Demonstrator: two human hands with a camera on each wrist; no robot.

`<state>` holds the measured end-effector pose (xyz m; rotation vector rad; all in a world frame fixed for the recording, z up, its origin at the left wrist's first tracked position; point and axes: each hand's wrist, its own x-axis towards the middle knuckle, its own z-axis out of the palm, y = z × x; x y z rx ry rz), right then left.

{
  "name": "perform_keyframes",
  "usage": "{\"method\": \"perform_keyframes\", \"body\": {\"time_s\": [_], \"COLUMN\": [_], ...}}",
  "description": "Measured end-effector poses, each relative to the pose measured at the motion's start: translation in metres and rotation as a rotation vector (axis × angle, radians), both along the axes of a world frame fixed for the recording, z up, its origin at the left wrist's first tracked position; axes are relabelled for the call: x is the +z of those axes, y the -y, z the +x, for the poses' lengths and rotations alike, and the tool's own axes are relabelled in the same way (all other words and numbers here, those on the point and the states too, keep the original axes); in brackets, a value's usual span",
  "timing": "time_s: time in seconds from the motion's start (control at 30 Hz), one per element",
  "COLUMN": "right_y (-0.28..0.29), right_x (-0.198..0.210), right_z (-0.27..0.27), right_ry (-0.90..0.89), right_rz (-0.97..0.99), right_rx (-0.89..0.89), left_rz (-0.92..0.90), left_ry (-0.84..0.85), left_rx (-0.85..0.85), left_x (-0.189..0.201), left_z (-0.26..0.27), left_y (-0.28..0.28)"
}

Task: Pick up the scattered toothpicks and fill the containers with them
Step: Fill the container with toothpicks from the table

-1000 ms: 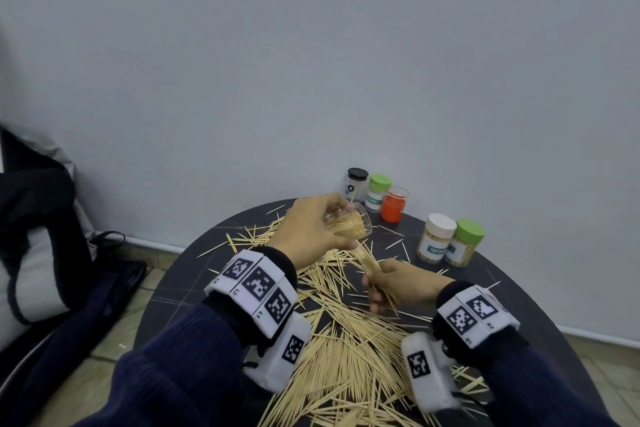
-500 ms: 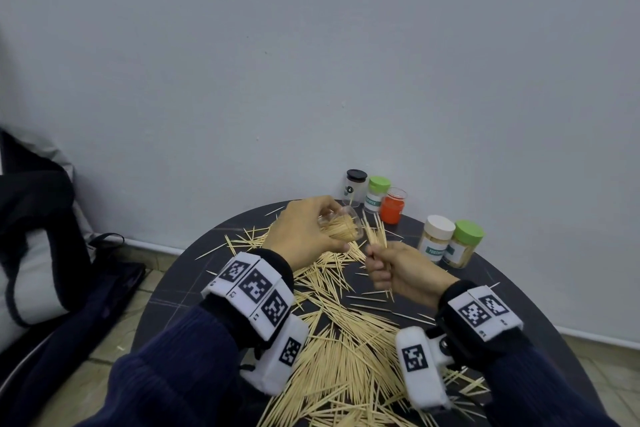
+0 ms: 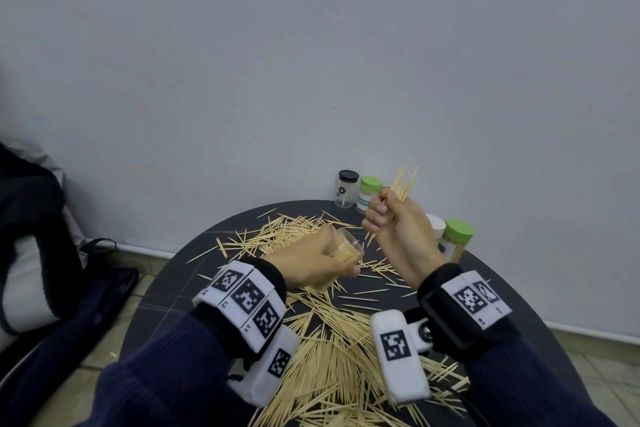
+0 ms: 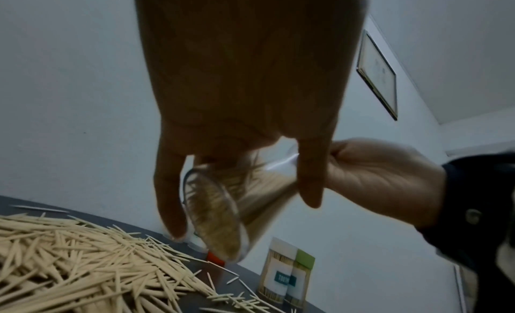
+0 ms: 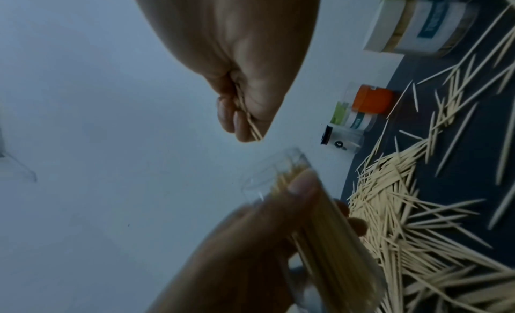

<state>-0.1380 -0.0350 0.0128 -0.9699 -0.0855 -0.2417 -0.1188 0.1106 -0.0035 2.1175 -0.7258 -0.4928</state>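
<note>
Right hand [image 3: 398, 229] has risen, gripping toothpicks [image 3: 403, 185]; left hand [image 3: 311, 262] still holds container [image 3: 344, 248].

Left hand [image 3: 311, 262] curled low, right hand [image 3: 394, 222] fisted, raised

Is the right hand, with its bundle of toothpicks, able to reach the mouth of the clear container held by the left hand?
Probably yes. The right hand holds the bundle just above the clear container, whose open mouth tilts toward it, and nothing lies between them.

Toothpicks [image 3: 332, 350] across the table [image 3: 166, 291] — jars [image 3: 347, 188] behind, seemingly upright.
</note>
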Motion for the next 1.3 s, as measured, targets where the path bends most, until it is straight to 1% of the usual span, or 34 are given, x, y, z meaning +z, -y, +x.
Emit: {"method": "perform_keyframes", "body": {"time_s": [0.13,0.2,0.27,0.37,0.43,0.57,0.73,0.87,1.03,1.17,1.3], "right_y": [-0.010,-0.014,-0.018,-0.020,-0.022,-0.024,-0.022,-0.019,-0.015,-0.009,-0.007], "right_x": [-0.003,-0.005,-0.007,-0.009,-0.011,-0.012,-0.014,-0.014,-0.011,-0.008,-0.008], "right_z": [-0.002,-0.004,-0.006,-0.008,-0.011,-0.015,-0.011,-0.011,-0.013,-0.013,-0.013], "right_ry": [0.003,-0.004,-0.033,-0.027,-0.007,0.003,-0.093,-0.150,-0.169,-0.106,-0.063], "right_rz": [-0.012,-0.067,-0.169,-0.236,-0.299,-0.376,-0.472,-0.498,-0.543,-0.548,-0.614], "right_rx": [-0.037,-0.078,-0.132,-0.167,-0.152,-0.115,-0.084,-0.044,0.022,0.031,0.036], "left_rz": [0.035,0.036,0.010,-0.086,-0.149,-0.172,-0.191,-0.205,-0.201,-0.212,-0.208], "left_ry": [-0.046,-0.034,-0.021,-0.038,-0.033,0.038,0.113,0.138,0.110,0.081,0.066], "left_rx": [-0.063,-0.074,-0.074,-0.053,-0.038,0.003,0.088,0.121,0.082,0.066,0.061], "left_x": [-0.001,0.000,0.001,0.002,0.003,0.004,0.005,0.005,0.008,0.008,0.009], "left_z": [-0.002,-0.003,-0.004,-0.004,-0.005,-0.005,-0.001,0.001,0.000,-0.001,-0.001], "left_y": [0.004,0.004,0.005,0.006,0.006,0.006,0.002,0.001,0.000,0.000,-0.001]}}
